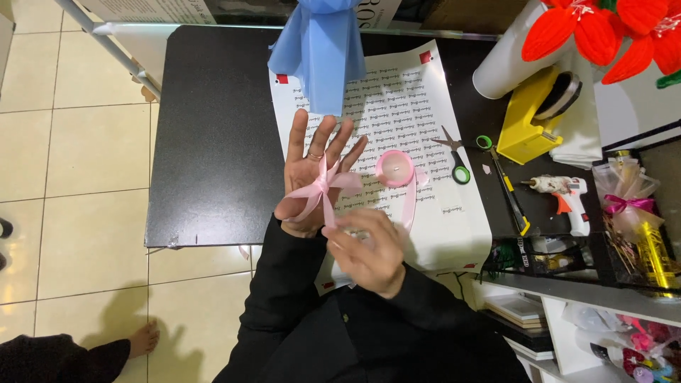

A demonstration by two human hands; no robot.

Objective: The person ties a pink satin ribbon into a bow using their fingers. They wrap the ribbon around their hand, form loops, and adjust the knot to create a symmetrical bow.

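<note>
white printed sheet (pixel 397 106) with rows of small dark script and red corner squares lies on the black table (pixel 213 142), blue wrap (pixel 319 42) standing at its top edge. yellow tape dispenser (pixel 528 120) and a white roll (pixel 507 67) sit off to the right. pink ribbon (pixel 323 188) is looped into a bow shape around the spread fingers of the left hand (pixel 312 177), palm open. right hand (pixel 369 252) pinches the ribbon tail just below. ribbon spool (pixel 395 168) is on the sheet beside them, scissors (pixel 454 156) near.
</note>
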